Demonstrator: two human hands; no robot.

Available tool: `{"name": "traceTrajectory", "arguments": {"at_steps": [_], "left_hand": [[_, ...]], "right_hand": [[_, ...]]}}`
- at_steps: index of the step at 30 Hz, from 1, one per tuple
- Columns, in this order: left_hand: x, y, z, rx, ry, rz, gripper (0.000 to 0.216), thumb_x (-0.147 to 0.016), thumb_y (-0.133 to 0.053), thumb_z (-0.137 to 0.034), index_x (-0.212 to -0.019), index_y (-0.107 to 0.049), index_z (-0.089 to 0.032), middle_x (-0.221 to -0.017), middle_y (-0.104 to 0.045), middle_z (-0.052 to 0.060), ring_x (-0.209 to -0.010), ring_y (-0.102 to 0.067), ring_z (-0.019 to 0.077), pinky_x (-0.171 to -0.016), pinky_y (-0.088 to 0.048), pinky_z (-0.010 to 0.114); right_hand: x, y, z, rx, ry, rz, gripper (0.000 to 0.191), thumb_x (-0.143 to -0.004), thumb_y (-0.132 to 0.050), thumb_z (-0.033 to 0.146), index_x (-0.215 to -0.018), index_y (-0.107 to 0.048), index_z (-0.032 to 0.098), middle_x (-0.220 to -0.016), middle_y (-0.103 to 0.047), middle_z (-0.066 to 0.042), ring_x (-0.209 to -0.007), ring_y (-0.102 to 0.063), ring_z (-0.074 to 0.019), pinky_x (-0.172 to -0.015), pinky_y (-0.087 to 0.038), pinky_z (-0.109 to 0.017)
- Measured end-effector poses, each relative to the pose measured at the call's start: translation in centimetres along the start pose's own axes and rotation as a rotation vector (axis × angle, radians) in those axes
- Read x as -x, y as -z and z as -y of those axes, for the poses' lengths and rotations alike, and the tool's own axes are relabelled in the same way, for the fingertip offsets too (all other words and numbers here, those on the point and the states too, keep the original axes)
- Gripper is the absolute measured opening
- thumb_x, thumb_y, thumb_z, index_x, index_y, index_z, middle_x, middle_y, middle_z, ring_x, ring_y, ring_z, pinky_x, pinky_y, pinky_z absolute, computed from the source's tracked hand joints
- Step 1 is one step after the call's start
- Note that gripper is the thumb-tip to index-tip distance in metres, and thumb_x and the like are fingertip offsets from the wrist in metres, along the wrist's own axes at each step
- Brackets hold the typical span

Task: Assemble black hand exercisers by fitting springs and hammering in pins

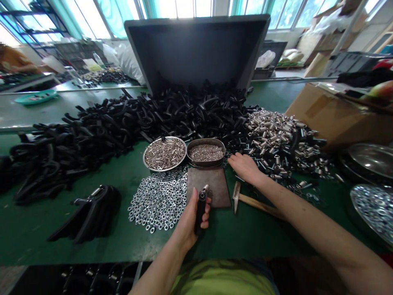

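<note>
Held handle (200,209) smooth plastic; washers (158,203) glossy metal; plate (219,190) matt; hammer shaft (258,203) wood.

Free green tabletop (135,248) in front of washers (158,203), hammer (254,202) obstructing right, black handle (200,211) blocking centre

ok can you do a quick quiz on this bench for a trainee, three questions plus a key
1. What is the left hand gripping?
2. True or false: the hammer lies on the green table, not in the right hand.
3. On which side of the flat plate, as the person sees it, is the dense spread of silver rings?
a) left
b) right
c) near side

Key
1. A black part with a small metal piece showing at its top.
2. True.
3. a
</note>
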State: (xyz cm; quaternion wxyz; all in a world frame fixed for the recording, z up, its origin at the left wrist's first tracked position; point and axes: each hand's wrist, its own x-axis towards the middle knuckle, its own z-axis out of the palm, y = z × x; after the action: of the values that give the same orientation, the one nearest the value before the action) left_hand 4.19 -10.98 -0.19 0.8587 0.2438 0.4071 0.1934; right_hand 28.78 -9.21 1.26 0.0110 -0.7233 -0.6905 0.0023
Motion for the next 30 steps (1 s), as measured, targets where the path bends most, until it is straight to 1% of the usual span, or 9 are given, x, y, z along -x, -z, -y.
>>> {"name": "traceTrajectory", "arguments": {"at_steps": [2,5,8,12,17,20,25,27,30], "left_hand": [[-0.3,0.0,-0.3,0.102,0.027,-0.015,0.061,-0.078,-0.042,-0.071,-0.082,-0.056,-0.012,-0.061,-0.045,-0.002,-0.042,-0.034,0.0035,-0.034,-0.021,0.013],[-0.6,0.0,-1.0,0.272,0.03,-0.017,0.039,-0.085,-0.046,-0.05,-0.073,-0.052,-0.013,-0.058,-0.046,-0.002,-0.042,-0.036,0.0044,-0.036,-0.025,0.014],[-0.8,0.0,-1.4,0.402,0.005,0.035,0.027,-0.084,-0.047,-0.033,-0.064,-0.048,-0.015,-0.05,-0.039,-0.004,-0.041,-0.033,0.0054,-0.038,-0.028,0.015],[-1.0,-0.3,-1.3,0.42,-0.026,0.063,0.031,-0.083,-0.049,-0.037,-0.061,-0.049,-0.015,-0.044,-0.035,-0.004,-0.039,-0.032,0.0062,-0.039,-0.029,0.016],[-1.0,-1.3,-0.4,0.399,-0.087,0.034,0.026,-0.081,-0.051,-0.033,-0.061,-0.05,-0.015,-0.043,-0.04,-0.003,-0.039,-0.035,0.0071,-0.041,-0.031,0.018],[-0.8,-1.7,0.0,0.383,-0.214,-0.039,0.021,-0.076,-0.057,-0.03,-0.064,-0.05,-0.015,-0.046,-0.044,-0.004,-0.041,-0.037,0.0062,-0.044,-0.032,0.018],[-0.1,-1.6,0.1,0.183,-0.427,-0.078,0.024,-0.075,-0.062,-0.034,-0.066,-0.049,-0.016,-0.049,-0.045,-0.005,-0.046,-0.041,0.0071,-0.048,-0.034,0.019],[-0.2,-1.4,0.1,0.207,-0.424,-0.083,0.025,-0.074,-0.062,-0.035,-0.066,-0.049,-0.016,-0.049,-0.045,-0.006,-0.045,-0.04,0.0071,-0.048,-0.033,0.02],[-0.5,-1.1,0.1,0.225,-0.456,-0.098,0.026,-0.074,-0.062,-0.036,-0.065,-0.048,-0.016,-0.049,-0.045,-0.006,-0.046,-0.039,0.0068,-0.048,-0.033,0.02]], "right_hand": [[0.4,0.4,0.1,0.014,0.014,-0.001,0.026,-0.079,-0.044,0.0,-0.093,-0.062,0.011,-0.094,-0.064,-0.016,-0.097,-0.053,-0.0277,-0.077,-0.043,-0.036],[1.7,1.7,0.5,-0.015,0.003,-0.055,0.032,-0.077,-0.044,0.0,-0.102,-0.06,0.011,-0.1,-0.063,-0.015,-0.098,-0.055,-0.0273,-0.079,-0.045,-0.037],[3.7,3.1,1.9,-0.385,0.006,-0.172,0.024,-0.08,-0.048,0.008,-0.099,-0.061,0.016,-0.104,-0.063,-0.01,-0.095,-0.058,-0.0225,-0.081,-0.048,-0.034],[6.3,4.2,5.6,-0.912,0.037,-0.247,0.017,-0.079,-0.06,0.021,-0.095,-0.063,0.021,-0.1,-0.065,-0.006,-0.087,-0.063,-0.0198,-0.072,-0.054,-0.031],[7.3,2.9,9.9,-0.736,0.241,-0.395,0.016,-0.084,-0.052,0.012,-0.093,-0.063,0.019,-0.093,-0.067,-0.007,-0.087,-0.064,-0.0182,-0.077,-0.053,-0.031],[7.2,1.7,11.1,-0.668,0.215,-0.437,0.013,-0.089,-0.048,0.021,-0.09,-0.061,0.018,-0.089,-0.067,-0.01,-0.081,-0.065,-0.0201,-0.071,-0.052,-0.032],[7.1,1.0,11.2,-0.955,-0.066,-0.074,0.029,-0.096,-0.031,0.039,-0.1,-0.052,0.02,-0.048,-0.054,0.005,-0.04,-0.054,-0.0147,-0.043,-0.044,-0.025],[7.1,1.1,11.1,-0.954,-0.021,-0.101,0.028,-0.095,-0.035,0.039,-0.111,-0.049,0.02,-0.061,-0.063,0.001,-0.051,-0.061,-0.0167,-0.05,-0.048,-0.028],[7.3,1.1,11.3,-0.833,0.111,-0.308,0.022,-0.089,-0.048,0.033,-0.107,-0.054,0.02,-0.096,-0.067,-0.009,-0.086,-0.064,-0.0225,-0.074,-0.051,-0.037]]}}
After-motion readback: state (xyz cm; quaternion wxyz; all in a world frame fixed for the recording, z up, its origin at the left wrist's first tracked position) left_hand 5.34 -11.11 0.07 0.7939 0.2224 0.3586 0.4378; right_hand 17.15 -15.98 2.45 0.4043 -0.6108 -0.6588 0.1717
